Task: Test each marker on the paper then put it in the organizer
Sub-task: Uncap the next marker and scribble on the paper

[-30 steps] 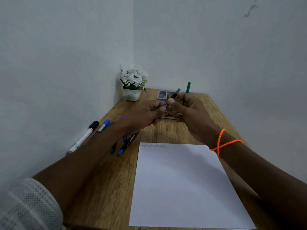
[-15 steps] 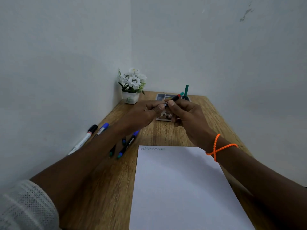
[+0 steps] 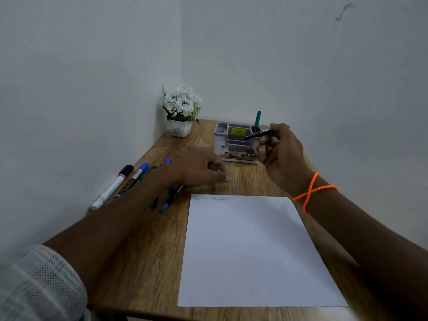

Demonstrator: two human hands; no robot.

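My right hand [image 3: 280, 154] holds a thin dark marker [image 3: 257, 135] above the grey organizer [image 3: 221, 144], with its bare tip pointing left. My left hand [image 3: 196, 167] is low over the table, left of the organizer. It is blurred and its fingers are curled, so I cannot tell whether it holds anything. A green marker [image 3: 257, 119] stands upright in the organizer. The white paper [image 3: 250, 251] lies in front of me with a faint scribble [image 3: 210, 198] along its top left edge.
Several loose markers lie on the wooden table [image 3: 143, 262] at the left: a white one with a black cap [image 3: 111, 188], a blue-capped one [image 3: 135, 177], and others partly under my left forearm [image 3: 171, 198]. A small pot of white flowers [image 3: 179, 128] fills the far corner. Walls close in on the left and behind.
My hands were joined on the marker in front of the organizer. They have come apart: the left dropped toward the table, while the right kept the marker and lifted it rightwards.
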